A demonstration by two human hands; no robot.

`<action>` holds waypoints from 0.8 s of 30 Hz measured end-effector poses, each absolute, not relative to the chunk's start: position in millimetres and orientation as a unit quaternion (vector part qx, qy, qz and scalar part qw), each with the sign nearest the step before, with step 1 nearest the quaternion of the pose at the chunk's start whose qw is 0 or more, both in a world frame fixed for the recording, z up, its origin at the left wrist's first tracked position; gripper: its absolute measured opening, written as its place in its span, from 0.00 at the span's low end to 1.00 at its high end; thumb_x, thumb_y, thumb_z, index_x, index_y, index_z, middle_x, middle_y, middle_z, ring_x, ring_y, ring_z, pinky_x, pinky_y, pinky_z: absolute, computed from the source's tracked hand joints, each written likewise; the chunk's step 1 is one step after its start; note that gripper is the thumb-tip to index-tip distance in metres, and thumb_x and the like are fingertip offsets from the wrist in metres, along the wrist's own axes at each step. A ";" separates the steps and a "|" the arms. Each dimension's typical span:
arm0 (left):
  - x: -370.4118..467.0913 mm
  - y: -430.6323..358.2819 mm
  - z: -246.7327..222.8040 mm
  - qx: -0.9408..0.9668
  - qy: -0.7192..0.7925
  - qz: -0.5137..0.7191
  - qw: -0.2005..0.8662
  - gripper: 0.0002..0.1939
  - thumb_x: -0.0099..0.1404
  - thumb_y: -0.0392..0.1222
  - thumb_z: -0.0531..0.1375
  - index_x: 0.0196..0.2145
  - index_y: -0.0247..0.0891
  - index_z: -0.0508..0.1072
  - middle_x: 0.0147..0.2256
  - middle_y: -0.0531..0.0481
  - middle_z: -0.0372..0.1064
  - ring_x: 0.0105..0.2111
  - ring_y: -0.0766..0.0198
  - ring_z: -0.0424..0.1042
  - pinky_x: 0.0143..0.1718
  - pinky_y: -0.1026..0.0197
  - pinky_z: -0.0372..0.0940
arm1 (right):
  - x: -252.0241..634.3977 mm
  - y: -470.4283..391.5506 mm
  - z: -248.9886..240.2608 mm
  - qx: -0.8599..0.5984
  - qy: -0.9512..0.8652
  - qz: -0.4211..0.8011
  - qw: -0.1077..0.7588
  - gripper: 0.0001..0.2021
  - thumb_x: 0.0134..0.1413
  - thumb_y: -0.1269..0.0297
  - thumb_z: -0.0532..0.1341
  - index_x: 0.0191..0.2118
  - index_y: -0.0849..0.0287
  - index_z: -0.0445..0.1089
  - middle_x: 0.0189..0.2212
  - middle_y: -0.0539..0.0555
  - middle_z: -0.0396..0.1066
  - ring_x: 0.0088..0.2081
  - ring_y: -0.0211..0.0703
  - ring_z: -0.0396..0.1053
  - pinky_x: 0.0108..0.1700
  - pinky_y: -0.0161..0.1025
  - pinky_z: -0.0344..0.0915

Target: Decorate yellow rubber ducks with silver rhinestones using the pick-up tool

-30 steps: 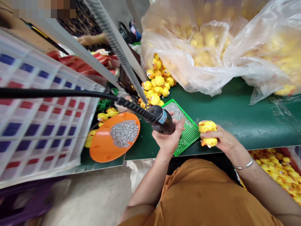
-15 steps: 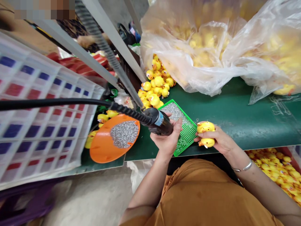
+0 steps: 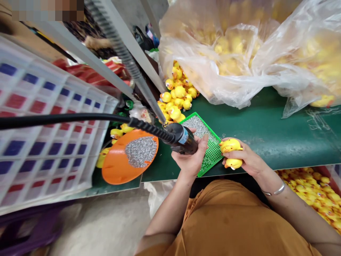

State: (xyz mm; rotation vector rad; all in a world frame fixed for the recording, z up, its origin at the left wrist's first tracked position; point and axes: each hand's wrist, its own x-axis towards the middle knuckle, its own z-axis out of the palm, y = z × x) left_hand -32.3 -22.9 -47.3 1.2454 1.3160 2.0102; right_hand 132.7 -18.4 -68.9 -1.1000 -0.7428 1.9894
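Observation:
My left hand point(image 3: 192, 156) is wrapped round a black electric screwdriver point(image 3: 186, 144), which hangs from a spring and trails a black cable. The driver's tip is hidden. In my right hand point(image 3: 249, 159) are yellow toy duck pieces, one upper point(image 3: 231, 145) and one lower point(image 3: 233, 164), with a finger or thumb across between them; whether they are joined I cannot tell. Between my hands lies a green perforated tray point(image 3: 210, 160), its far half covered with small silvery screws point(image 3: 198, 126). The ducks are just right of the tray's near edge.
An orange dish point(image 3: 114, 167) of silvery screws stands to the left, beside a white plastic crate point(image 3: 53, 142). Toy ducks point(image 3: 176, 97) are piled behind the tray on the green bench point(image 3: 266, 131). Large plastic bags point(image 3: 234, 78) hold more ducks, and a bin point(image 3: 314, 192) stands lower right.
The screwdriver and my left hand have shifted slightly right, nearer the ducks. My right hand has turned the ducks a little and moved them slightly left.

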 end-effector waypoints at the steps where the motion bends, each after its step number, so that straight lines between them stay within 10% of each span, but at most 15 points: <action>1: -32.8 -23.0 -46.0 0.451 0.472 0.727 0.215 0.13 0.56 0.38 0.71 0.38 0.38 0.72 0.21 0.61 0.70 0.16 0.70 0.70 0.23 0.64 0.70 | 132.1 -18.8 -69.1 -0.430 -0.291 0.771 0.369 0.27 0.31 0.67 0.78 0.42 0.57 0.71 0.27 0.46 0.75 0.21 0.40 0.73 0.23 0.37 0.70; 14: -14.2 -47.8 32.3 0.491 0.343 0.789 0.137 0.08 0.67 0.49 0.65 0.36 0.46 0.70 0.18 0.59 0.58 0.15 0.68 0.60 0.16 0.61 0.57 | 121.4 -20.2 -68.1 -0.448 -0.273 0.768 0.367 0.26 0.31 0.64 0.78 0.39 0.58 0.67 0.28 0.49 0.75 0.26 0.45 0.77 0.26 0.38 0.72; 24: -13.8 -45.8 6.3 0.506 0.412 0.697 0.297 0.24 0.61 0.68 0.62 0.40 0.47 0.66 0.20 0.57 0.57 0.19 0.63 0.64 0.22 0.54 0.66 | 118.9 -20.3 -60.2 -0.441 -0.281 0.767 0.373 0.21 0.30 0.65 0.75 0.35 0.59 0.69 0.26 0.49 0.75 0.23 0.40 0.73 0.25 0.36 0.69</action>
